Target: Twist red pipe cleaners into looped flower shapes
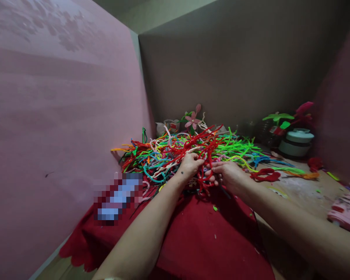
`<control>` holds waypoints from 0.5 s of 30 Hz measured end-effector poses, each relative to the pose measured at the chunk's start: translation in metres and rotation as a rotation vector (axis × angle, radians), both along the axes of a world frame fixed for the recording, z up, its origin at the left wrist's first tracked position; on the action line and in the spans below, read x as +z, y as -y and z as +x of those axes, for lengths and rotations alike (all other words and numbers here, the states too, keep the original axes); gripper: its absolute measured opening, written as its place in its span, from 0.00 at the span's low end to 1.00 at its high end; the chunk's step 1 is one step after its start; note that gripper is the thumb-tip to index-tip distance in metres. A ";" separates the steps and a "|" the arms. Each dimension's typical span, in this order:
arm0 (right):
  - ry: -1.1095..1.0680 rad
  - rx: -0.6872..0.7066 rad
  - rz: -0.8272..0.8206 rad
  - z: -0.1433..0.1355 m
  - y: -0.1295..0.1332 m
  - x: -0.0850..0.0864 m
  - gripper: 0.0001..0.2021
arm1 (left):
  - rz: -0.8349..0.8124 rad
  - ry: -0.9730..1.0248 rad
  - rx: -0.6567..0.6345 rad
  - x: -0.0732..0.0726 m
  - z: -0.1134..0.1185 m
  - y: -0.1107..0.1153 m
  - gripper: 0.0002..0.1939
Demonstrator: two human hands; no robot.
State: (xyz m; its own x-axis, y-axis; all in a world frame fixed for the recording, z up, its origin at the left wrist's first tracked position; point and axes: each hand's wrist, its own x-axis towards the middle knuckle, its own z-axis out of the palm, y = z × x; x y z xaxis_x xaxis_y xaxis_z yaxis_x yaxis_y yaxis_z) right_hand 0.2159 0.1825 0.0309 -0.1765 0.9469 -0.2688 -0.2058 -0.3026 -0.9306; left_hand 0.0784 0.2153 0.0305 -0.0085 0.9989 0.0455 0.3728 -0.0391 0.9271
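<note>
A big tangled heap of pipe cleaners (175, 149) in many colours spreads over the far part of the red cloth (210, 233). At its front edge, my left hand (191, 166) is closed on a red pipe cleaner, with its fingertips partly hidden behind the hand. Just to the right, my right hand (221, 173) pinches a red pipe cleaner (210, 159) between thumb and fingers. Several red strands stand up and hang around both hands, so I cannot tell whether the hands share one piece.
A pink flower (192, 120) rises behind the heap. To the right are a lidded jar (296, 142), red loops (265, 175) and a pink object (347, 210). A blurred-out flat item (119, 198) lies left, near the pink wall (61, 136).
</note>
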 end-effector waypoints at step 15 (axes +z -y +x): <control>-0.055 0.001 -0.008 0.000 -0.004 -0.006 0.07 | 0.083 -0.157 -0.058 0.002 0.002 0.004 0.07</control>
